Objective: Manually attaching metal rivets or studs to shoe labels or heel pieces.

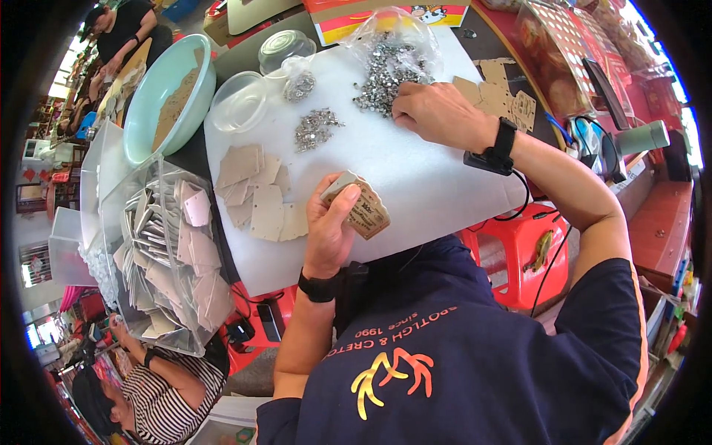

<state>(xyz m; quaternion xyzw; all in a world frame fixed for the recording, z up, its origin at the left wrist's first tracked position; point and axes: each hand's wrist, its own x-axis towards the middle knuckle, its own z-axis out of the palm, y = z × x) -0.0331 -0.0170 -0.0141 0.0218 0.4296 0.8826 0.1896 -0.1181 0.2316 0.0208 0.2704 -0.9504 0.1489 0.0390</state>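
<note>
My left hand [330, 226] grips a small stack of tan cardboard cards [365, 211] with scalloped edges and dark print, thumb on top. At the right side of a heap of small shiny metal pieces [386, 78], my right hand [437, 111] has its fingers pinched together; whatever is between them is hidden. That heap spills out of a clear plastic bag [404, 30]. A smaller pile of silvery bits [317, 130] lies nearer the middle of the white board [415, 189]. Loose plain grey-tan cards [256, 189] are spread left of my left hand.
A clear bin [159, 252] full of cards stands at the left, below a pale green basin [169, 100]. Clear plastic tubs [241, 100] sit at the board's back left. More printed cards [500, 96] lie beyond my right wrist. A red stool [519, 248] and two other people are nearby.
</note>
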